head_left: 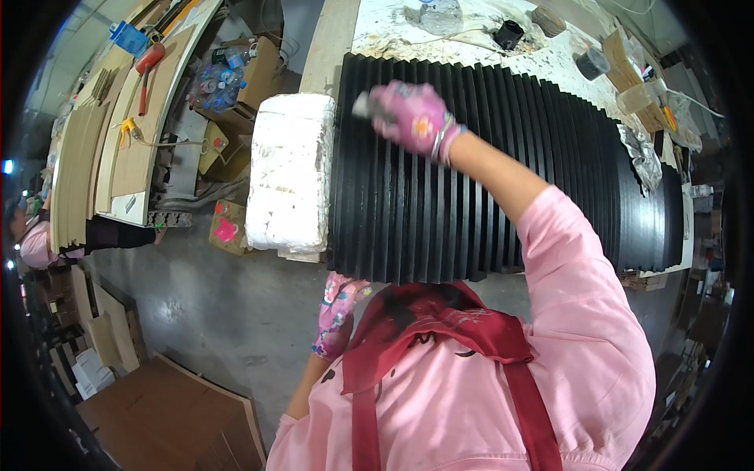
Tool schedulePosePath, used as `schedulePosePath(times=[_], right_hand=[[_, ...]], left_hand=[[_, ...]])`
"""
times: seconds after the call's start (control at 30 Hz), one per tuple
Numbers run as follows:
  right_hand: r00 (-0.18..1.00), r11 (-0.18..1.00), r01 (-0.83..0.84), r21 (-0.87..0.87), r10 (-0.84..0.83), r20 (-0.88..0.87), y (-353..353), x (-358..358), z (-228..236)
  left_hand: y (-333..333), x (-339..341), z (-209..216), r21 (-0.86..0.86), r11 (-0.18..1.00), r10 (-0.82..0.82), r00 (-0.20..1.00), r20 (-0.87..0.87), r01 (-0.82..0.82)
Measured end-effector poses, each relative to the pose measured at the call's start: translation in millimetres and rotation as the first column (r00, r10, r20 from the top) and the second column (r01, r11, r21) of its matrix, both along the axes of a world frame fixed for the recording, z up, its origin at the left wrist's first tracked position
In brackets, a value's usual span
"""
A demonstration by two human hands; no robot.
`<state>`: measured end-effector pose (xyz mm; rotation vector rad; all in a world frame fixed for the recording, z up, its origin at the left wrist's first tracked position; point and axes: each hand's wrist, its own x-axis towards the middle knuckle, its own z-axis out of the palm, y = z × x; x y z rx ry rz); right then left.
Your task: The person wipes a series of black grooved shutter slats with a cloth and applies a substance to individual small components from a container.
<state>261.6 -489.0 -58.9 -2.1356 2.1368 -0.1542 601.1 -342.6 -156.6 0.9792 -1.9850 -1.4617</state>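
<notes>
A row of long black slats [440, 188] lies side by side across the workbench. Over the far left end of the row is my right hand [414, 118], in a pink flowered glove with dark fingertips. Its fingers are closed on a small whitish pad [362, 105], blurred by motion, close to the slats' surface. My left hand [338, 306], gloved in the same flowered pattern, is at the near left ends of the slats. Its fingers are partly hidden, and whether they grip a slat does not show.
A white plaster-smeared block [289, 173] stands directly left of the slats. Behind them, the stained bench top [385, 35] carries a black cup [508, 34] and a lidded jar [592, 63]. Crumpled foil [642, 157] lies on the right-hand slats. A brown box [165, 416] stands at lower left.
</notes>
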Motion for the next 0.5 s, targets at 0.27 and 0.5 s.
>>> schedulePosePath(times=[0.27,0.5], right_hand=[[0.986,0.978,-0.166,0.129,0.162,0.045,4.8,15.0,4.5],[0.964,0.959,0.218,-0.179,-0.183,0.196,-46.1,-83.4,-46.5]], left_hand=[[4.1,4.3,-8.3,0.419,0.903,0.186,0.968,-0.168,-0.101],[2.0,-1.5,-5.8,0.242,0.969,0.073,0.991,-0.109,-0.044]])
